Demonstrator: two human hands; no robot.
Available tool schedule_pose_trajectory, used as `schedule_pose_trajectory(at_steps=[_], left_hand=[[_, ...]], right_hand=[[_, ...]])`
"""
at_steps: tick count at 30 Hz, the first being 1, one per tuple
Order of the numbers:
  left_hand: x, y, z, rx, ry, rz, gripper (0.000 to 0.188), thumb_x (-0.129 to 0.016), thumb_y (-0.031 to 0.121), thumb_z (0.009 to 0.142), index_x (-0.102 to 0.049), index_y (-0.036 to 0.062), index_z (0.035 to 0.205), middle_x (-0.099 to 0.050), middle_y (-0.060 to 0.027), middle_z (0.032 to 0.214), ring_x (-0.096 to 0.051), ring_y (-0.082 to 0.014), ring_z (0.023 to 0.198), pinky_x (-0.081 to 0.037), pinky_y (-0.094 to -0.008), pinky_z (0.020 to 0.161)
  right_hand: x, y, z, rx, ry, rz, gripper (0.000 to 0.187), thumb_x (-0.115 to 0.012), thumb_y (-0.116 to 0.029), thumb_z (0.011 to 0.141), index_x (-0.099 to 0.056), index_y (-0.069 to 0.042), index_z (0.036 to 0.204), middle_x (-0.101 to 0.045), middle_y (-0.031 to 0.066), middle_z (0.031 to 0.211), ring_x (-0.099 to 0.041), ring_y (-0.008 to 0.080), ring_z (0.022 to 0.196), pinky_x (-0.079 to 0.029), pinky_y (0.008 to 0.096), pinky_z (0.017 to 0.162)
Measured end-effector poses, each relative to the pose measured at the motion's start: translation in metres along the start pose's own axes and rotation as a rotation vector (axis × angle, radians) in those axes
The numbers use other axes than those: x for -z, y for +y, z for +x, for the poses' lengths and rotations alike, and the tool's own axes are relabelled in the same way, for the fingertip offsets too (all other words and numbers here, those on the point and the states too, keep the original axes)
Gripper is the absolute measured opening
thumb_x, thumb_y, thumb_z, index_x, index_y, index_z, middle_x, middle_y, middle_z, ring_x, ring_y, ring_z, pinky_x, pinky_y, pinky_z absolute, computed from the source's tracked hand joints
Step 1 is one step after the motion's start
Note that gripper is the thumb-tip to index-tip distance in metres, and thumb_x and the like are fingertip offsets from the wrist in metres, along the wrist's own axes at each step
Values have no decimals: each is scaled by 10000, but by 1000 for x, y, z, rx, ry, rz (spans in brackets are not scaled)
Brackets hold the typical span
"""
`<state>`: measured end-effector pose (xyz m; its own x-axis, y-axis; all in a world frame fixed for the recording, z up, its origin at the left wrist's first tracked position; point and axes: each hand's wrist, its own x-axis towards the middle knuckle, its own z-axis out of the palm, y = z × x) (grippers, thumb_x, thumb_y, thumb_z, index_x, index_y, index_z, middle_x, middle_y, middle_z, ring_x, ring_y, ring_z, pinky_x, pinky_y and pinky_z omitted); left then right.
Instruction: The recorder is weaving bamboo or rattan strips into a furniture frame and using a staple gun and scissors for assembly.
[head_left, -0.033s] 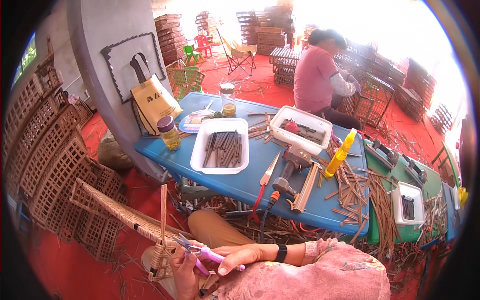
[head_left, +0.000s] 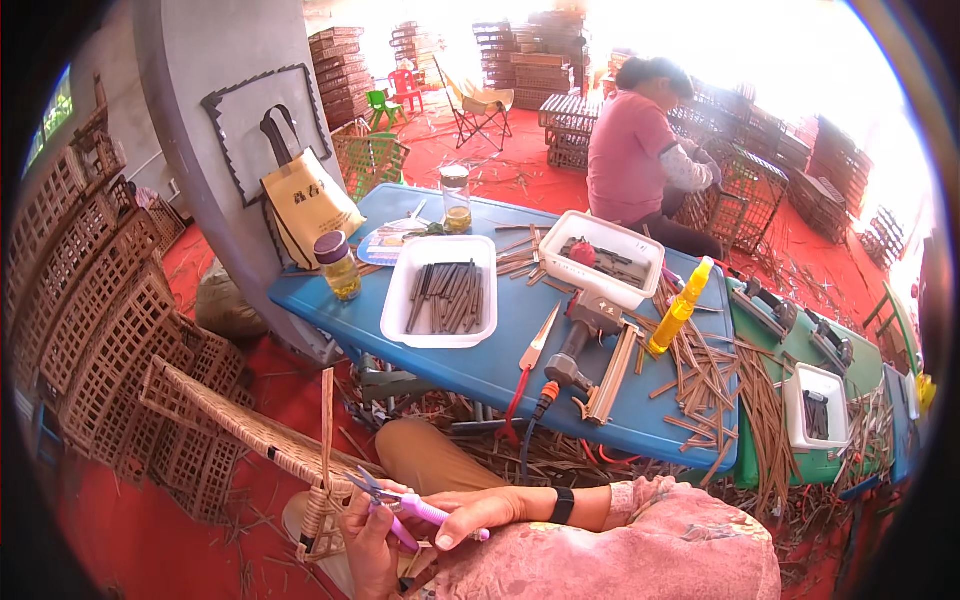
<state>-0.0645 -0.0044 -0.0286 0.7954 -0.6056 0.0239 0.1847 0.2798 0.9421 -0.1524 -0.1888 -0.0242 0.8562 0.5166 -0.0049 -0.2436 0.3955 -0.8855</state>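
We see the fingers of our right hand (head_left: 490, 512) curled closed around one purple handle of a pair of snips (head_left: 430, 513), low in the view and over the lap. The blades stand slightly parted and point up and to the left, while the second handle angles downward, away from the first. The fingers of our left hand (head_left: 368, 548) are bent just beside the blades, near the bound corner of a woven basket (head_left: 250, 425); whether they grip the snips, the basket or both, we cannot tell. The basket lies tilted at our left, its long side running up and outward, and one flat strip (head_left: 327, 420) rises upright from its corner. Beyond the hands is a blue surface (head_left: 455, 375). On it we see a white tray (head_left: 391, 310) of dark sticks (head_left: 462, 305), a second pale tray (head_left: 600, 287) behind it to the right, a red-handled knife (head_left: 537, 345), a grey power tool (head_left: 577, 350), a yellow bottle (head_left: 680, 312) and loose brown strips (head_left: 700, 370). Two jars, one dark-lidded (head_left: 338, 268) and one pale-lidded (head_left: 456, 200), stand toward its far left side. Past the surface, a co-worker in a pink top (head_left: 628, 165) sits beside an openwork crate (head_left: 752, 200).
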Motion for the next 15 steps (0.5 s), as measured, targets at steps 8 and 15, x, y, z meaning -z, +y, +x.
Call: schedule_pose_trajectory(at_steps=[8,15], left_hand=[[-8,5,0,-33,-29,90,537,-727,475,907,-655,-29,1080,-679,-102,1028,-672,-179,964,-535,-317,868],[-12,15,-6,-116,-121,157,391,-705,309,947,-657,-38,1121,-665,-118,1141,-644,-211,1054,-512,-315,901]], right_hand=[[3,3,-1,26,-5,-72,788,-711,-504,826,-473,18,1365,-530,59,1168,-476,154,1065,-397,291,920],[-17,-14,-11,37,24,-62,657,-730,-463,800,-524,-22,1242,-524,45,1115,-472,159,1045,-406,309,915]])
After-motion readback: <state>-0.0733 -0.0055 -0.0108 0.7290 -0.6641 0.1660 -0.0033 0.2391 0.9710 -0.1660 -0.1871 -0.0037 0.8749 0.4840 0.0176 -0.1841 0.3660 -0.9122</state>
